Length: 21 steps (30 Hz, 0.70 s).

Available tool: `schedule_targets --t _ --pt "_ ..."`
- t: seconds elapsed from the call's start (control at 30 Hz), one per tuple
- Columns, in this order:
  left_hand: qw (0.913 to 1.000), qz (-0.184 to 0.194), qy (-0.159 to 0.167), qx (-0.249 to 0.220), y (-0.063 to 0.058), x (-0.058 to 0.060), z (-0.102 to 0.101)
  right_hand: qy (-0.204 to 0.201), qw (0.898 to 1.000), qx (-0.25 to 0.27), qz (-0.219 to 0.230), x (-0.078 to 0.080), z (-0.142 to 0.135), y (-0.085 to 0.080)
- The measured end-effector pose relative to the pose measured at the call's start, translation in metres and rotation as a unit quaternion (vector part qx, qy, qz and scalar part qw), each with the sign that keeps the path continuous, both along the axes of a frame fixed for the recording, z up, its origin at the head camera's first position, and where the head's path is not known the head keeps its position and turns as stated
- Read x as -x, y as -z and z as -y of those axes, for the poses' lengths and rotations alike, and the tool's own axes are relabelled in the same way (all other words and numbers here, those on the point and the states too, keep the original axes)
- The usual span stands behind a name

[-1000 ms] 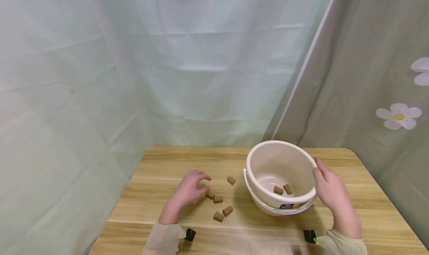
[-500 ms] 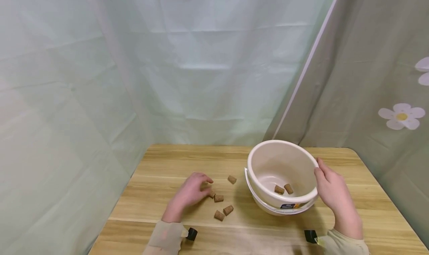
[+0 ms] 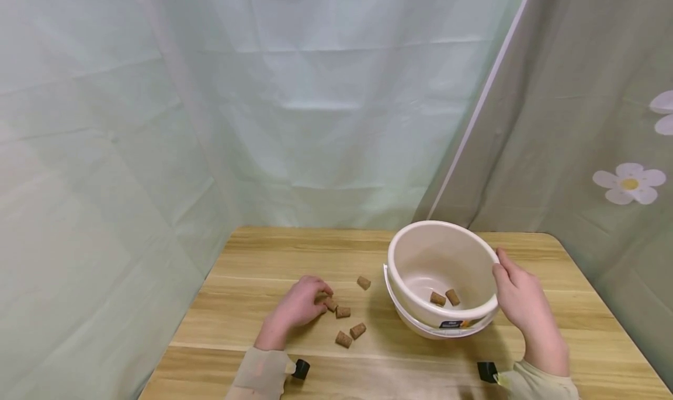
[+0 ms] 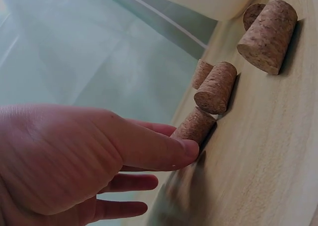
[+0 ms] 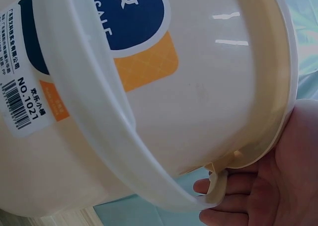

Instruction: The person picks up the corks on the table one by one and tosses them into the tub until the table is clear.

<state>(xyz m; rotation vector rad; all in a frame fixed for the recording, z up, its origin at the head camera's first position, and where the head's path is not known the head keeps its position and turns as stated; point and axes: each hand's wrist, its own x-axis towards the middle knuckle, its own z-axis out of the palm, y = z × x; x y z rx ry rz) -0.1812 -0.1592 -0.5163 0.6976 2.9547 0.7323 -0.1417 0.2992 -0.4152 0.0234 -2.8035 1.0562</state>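
Observation:
My left hand (image 3: 298, 305) is low over the table, its thumb and index finger pinching a cork (image 4: 196, 125) that lies on the wood; the other fingers extend free below. Right beside that cork lies a second cork (image 3: 343, 312). Two more, a nearer cork (image 3: 343, 339) and its neighbour (image 3: 358, 330), lie close together, and a lone cork (image 3: 363, 282) is farther back. With my right hand (image 3: 523, 298) I grip the rim of a cream plastic bucket (image 3: 441, 254), which is tilted toward me. At least two corks (image 3: 437, 298) lie inside it.
The wooden table (image 3: 399, 371) ends at the back against a pale green curtain (image 3: 315, 155). A grey flowered curtain (image 3: 552, 125) hangs at the right. The bucket's white handle (image 5: 94, 102) hangs down across its labelled front.
My left hand has come down a little to the right, and its thumb and index finger have closed on the cork. The right hand and bucket stay in place.

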Motion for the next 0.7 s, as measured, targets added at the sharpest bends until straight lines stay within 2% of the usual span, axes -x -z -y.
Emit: schedule_targets --t 0.7 --pt "0.9991 -0.039 0.011 0.011 0.0032 0.0020 0.0011 -0.002 1.000 0.007 0.010 0.0000 -0.0002 -0.0007"
